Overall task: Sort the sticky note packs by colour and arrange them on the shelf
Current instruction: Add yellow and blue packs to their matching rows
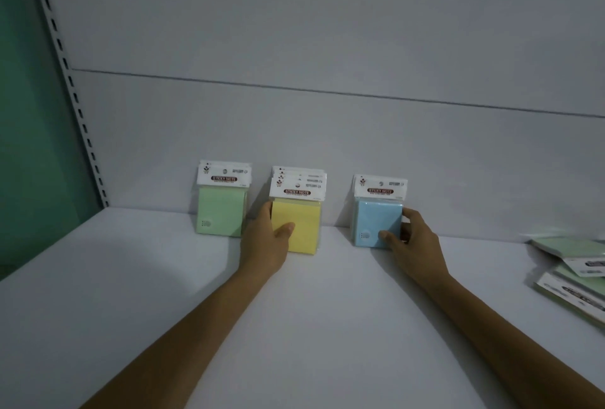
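The yellow stack (302, 232) stands upright at the back of the shelf (157, 297), several packs deep, leaning on the back panel (327, 133). The left hand (263, 243) holds it, thumb laid across the front face and fingers wrapped round its left edge.

Just left of the yellow stack, a little apart from it, the green stack (220, 213) stands the same way with no hand on it. To the yellow stack's right, across a gap, is the blue stack (375, 220). The right hand (414, 241) grips it, thumb on the lower front corner and fingers curled round the right side.

From where I stand, the sorting looks well underway: three colour groups are set up in a row and are seemingly being squared up. Far right of the yellow stack, at the shelf's edge, a loose pile (576, 272) of mostly green packs lies flat, not yet filed, so work remains.
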A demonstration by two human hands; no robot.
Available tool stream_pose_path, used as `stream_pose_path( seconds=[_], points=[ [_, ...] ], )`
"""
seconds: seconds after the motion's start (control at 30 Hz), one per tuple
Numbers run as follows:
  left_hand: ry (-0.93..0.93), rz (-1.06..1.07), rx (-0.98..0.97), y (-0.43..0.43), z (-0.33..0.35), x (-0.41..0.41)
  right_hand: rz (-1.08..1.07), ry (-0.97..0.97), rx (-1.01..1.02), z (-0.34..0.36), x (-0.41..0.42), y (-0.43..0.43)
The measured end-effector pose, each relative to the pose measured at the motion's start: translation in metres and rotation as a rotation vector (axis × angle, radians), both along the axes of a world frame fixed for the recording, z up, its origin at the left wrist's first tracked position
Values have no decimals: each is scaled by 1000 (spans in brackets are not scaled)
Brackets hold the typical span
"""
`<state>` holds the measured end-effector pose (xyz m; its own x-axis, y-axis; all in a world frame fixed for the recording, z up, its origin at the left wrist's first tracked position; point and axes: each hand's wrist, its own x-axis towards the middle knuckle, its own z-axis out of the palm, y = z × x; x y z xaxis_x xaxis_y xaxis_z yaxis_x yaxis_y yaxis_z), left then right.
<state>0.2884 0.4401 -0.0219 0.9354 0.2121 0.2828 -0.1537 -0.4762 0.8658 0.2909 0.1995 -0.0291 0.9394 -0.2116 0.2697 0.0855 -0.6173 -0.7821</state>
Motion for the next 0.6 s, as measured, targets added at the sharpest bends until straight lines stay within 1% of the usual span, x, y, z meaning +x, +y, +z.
stream_pose_path(
  seconds=[0.27, 0.43, 0.53, 0.6],
  points=[
    [1, -44, 34, -1, 6, -4, -6, 7, 47, 4, 3, 0],
    [8, -56, -19, 1, 4, -3, -8, 6, 50, 2, -1, 4],
    [-31, -47, -86, 5, 3, 1, -55, -9, 167, 8, -7, 2],
    [-113, -39, -62, 5, 1, -2, -101, 3, 263, 13, -17, 1]
  ],
)
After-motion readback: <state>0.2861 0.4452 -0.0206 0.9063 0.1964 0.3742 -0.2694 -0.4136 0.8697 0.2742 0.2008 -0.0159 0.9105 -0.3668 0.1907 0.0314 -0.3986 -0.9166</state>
